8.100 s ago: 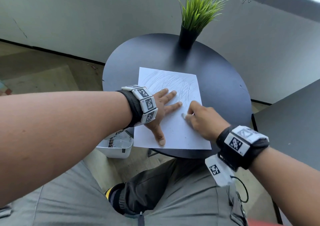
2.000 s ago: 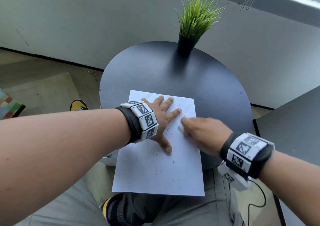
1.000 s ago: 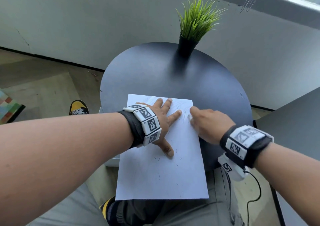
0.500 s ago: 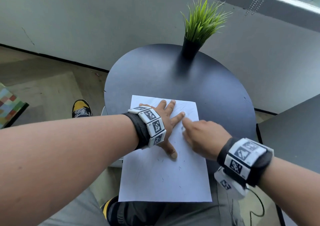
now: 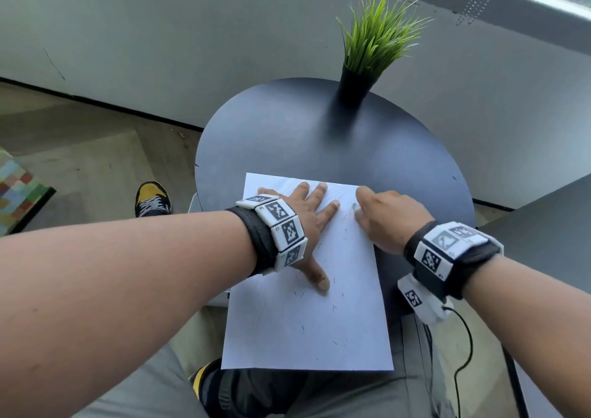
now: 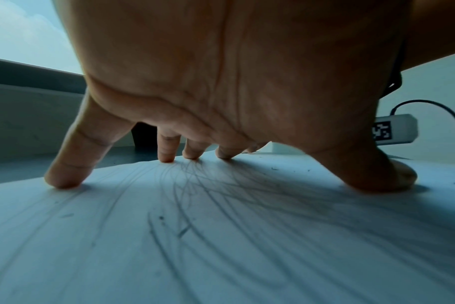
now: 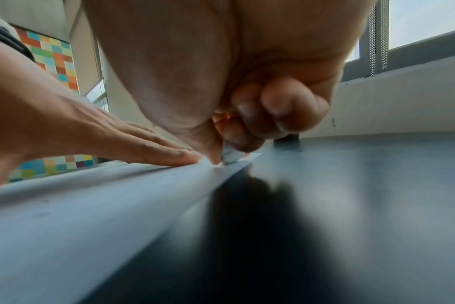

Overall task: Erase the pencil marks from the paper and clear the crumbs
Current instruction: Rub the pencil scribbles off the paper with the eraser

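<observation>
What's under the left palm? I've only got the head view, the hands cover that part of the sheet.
Observer: Left wrist view shows pencil marks unerased under the left hand, fingertips pressing the paper.
Operator: Is the right one actually holding an eraser?
Observer: Yes. In the right wrist view the right hand pinches a small whitish eraser, tip on the paper beside its right edge.
Operator: Crumbs up there?
Observer: A few dark crumbs lie near the left thumb.
</observation>
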Demonstrator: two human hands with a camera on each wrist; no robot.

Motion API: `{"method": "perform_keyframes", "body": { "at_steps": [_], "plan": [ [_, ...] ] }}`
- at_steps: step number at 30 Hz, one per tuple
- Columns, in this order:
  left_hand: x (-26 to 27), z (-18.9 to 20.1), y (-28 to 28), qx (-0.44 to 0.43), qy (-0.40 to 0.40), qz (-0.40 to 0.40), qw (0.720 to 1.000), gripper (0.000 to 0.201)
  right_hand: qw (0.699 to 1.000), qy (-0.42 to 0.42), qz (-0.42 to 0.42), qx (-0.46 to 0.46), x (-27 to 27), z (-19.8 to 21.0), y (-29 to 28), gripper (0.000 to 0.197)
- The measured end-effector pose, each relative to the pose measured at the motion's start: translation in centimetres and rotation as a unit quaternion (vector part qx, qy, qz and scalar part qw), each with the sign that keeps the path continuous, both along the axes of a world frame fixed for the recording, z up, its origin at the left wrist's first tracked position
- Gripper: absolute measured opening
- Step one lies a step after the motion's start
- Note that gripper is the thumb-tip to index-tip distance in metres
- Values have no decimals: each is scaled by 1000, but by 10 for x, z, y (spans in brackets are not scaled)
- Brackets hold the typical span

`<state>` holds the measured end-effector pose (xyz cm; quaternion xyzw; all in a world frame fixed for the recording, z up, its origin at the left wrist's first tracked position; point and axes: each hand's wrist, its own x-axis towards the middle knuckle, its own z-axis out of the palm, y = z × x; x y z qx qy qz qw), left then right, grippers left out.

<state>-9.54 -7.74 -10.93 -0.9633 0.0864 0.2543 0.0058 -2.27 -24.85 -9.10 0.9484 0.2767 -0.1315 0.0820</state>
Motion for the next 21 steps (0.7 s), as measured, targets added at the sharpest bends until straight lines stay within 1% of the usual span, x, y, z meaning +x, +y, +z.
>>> {"method": "perform_keyframes", "body": {
  "at_steps": [2,4,5,6,7,8,9,11,13,15,17,19,21],
  "plan": [
    [-1,2,0,-7,0,1,1000,149,999,7,48,0,-19,-2,8,11],
    [-1,3,0,-13,-1,0,1000,148,992,47,114,-8,-43,-3,11,24],
    [-1,3,0,-13,-2,-1,1000,148,991,57,117,-17,-44,-1,10,25],
    [-1,3,0,-11,-4,-2,1000,149,994,43,101,-22,-36,1,7,20],
    [-1,3,0,-7,-6,-2,1000,149,997,24,66,-18,-23,3,3,14],
    [-1,2,0,-3,-7,-3,1000,149,999,6,36,-5,-13,5,-2,17],
    [-1,2,0,1,-7,-4,1000,149,1000,-4,27,0,-8,6,-6,23],
    [0,2,1,1,-10,-5,1000,148,998,-2,66,15,-17,3,-5,28],
    [1,0,2,-2,-10,-5,1000,148,993,29,116,13,-38,-2,-2,27],
    [1,-2,1,1,-5,-7,1000,147,994,35,105,17,-42,-4,-2,25],
    [2,1,1,6,-5,-16,1000,143,996,17,81,15,-32,-6,-6,26],
    [6,7,5,-3,-22,-32,999,132,997,10,81,10,-29,-9,-11,27],
    [12,10,14,-16,-58,-52,997,121,995,8,95,14,-34,-10,-12,27]
  ]
}}
